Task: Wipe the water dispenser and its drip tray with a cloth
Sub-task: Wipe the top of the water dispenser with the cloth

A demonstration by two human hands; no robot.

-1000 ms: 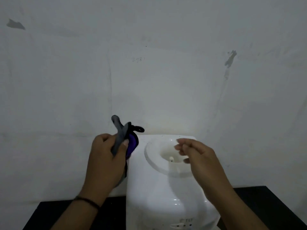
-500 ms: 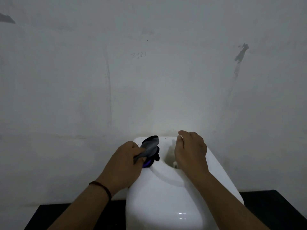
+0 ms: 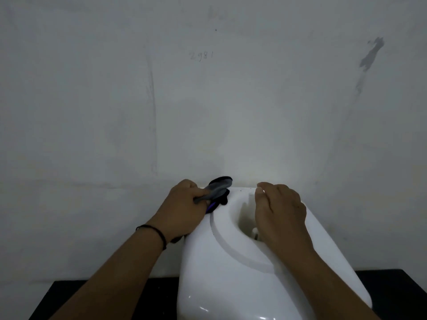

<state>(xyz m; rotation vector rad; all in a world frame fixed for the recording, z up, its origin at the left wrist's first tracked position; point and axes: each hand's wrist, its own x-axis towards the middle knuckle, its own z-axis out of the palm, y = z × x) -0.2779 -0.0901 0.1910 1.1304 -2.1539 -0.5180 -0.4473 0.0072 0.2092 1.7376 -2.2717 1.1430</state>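
A pale wall (image 3: pixel 208 100) fills the upper frame. The white water dispenser (image 3: pixel 231 273) stands at lower centre on a black surface (image 3: pixel 92 294). The right hand (image 3: pixel 280 213) rests over the top recess, fingers loosely bent, grasping nothing. The left hand (image 3: pixel 182 211), at the dispenser's upper-left corner, clenches the dark cloth (image 3: pixel 218 190), which sticks out beyond its fingers onto the top.

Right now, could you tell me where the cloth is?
Head view: the cloth is gripped in the left hand at the water dispenser's top back-left corner.
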